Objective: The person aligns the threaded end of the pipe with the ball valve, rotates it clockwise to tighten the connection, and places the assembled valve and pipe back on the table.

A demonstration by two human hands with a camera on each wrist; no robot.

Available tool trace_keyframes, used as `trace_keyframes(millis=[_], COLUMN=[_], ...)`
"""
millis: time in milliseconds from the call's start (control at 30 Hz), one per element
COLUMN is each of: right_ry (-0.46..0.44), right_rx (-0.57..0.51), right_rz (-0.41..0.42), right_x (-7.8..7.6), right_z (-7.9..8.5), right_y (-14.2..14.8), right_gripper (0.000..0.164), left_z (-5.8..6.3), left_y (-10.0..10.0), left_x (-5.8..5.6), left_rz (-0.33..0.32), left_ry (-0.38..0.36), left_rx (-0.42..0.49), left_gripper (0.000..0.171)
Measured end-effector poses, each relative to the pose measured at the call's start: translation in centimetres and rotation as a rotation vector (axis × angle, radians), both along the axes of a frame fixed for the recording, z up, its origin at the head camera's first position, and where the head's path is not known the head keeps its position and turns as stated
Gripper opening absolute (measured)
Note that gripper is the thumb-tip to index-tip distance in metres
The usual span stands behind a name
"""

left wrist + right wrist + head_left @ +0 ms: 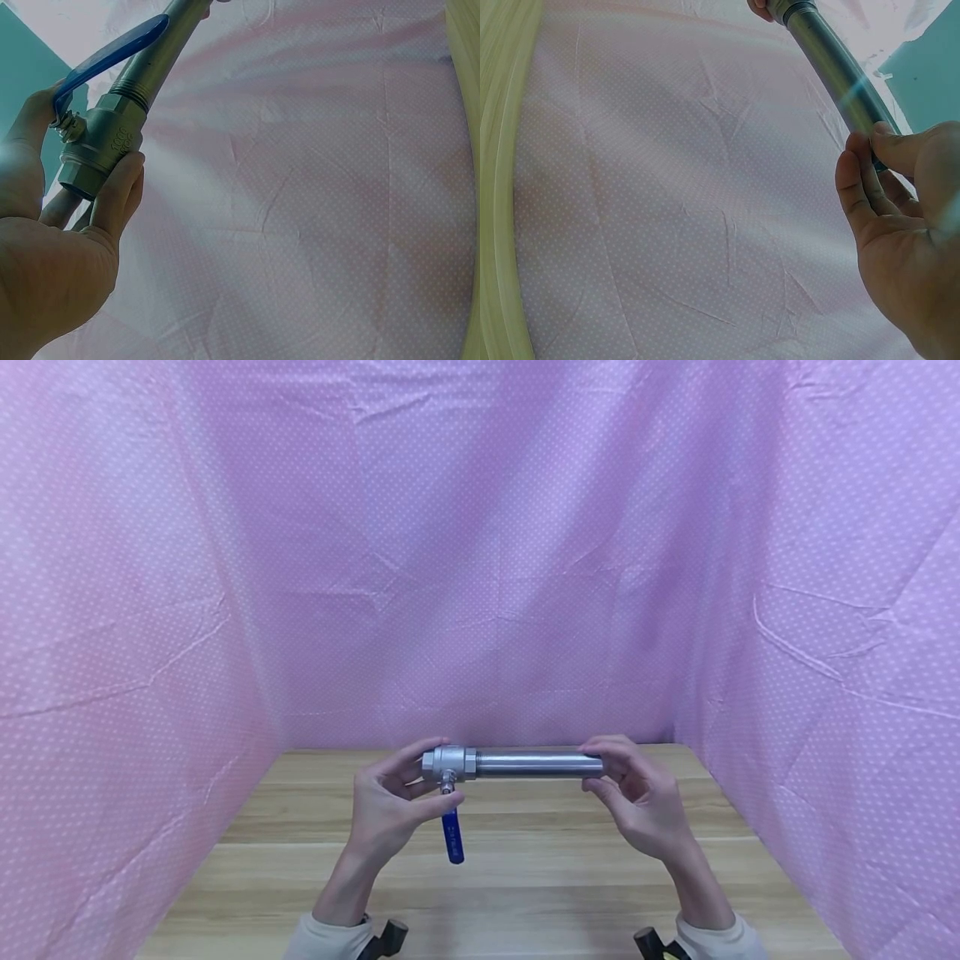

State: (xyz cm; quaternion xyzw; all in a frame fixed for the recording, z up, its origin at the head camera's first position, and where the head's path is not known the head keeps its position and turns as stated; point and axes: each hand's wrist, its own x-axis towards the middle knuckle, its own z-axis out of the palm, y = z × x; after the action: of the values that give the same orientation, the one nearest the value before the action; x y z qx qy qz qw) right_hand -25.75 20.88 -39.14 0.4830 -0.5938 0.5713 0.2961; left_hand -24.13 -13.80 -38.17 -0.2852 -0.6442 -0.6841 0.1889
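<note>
Left grip (381,806): you hold the steel valve (450,762), your fingers around its far side and your thumb at the base of its blue handle (453,837).
Right grip (648,806): you pinch the free end of the steel pipe (540,765) between thumb and fingers.
Joint: the pipe meets the valve at its right end, and some thread shows there in your left wrist view.
Handle: it slants out from the valve toward the near edge of the counter (517,877).
Position: you hold valve and pipe in the air, lying roughly level and parallel to the counter's far edge, just short of that edge in your head view.
Surroundings: pink dotted cloth (480,568) hangs behind the far edge and along the left and right edges of the wooden counter.
</note>
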Motion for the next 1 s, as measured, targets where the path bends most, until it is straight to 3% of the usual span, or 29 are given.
trace_keyframes(millis=[300, 667, 800, 1000], right_ry=[-0.004, -0.011, -0.019, -0.029], right_rx=[0.008, 0.079, 0.061, 0.025], right_rz=[-0.045, -0.251, -0.212, -0.071], right_x=[0.15, 0.48, 0.49, 0.35], right_z=[-0.20, -0.26, -0.20, -0.01], right_y=[0.10, 0.45, 0.37, 0.19], right_gripper=[0.054, 0.047, 0.046, 0.052], left_z=[-0.10, -0.14, -0.13, -0.10], left_y=[-0.04, -0.10, -0.09, -0.07], left_x=[-0.01, -0.05, 0.02, 0.07], left_rz=[-0.012, -0.012, -0.010, -0.003], left_ry=[0.010, 0.013, 0.016, 0.010], left_rx=[0.001, 0.002, 0.000, -0.005], left_gripper=[0.067, 0.067, 0.067, 0.068])
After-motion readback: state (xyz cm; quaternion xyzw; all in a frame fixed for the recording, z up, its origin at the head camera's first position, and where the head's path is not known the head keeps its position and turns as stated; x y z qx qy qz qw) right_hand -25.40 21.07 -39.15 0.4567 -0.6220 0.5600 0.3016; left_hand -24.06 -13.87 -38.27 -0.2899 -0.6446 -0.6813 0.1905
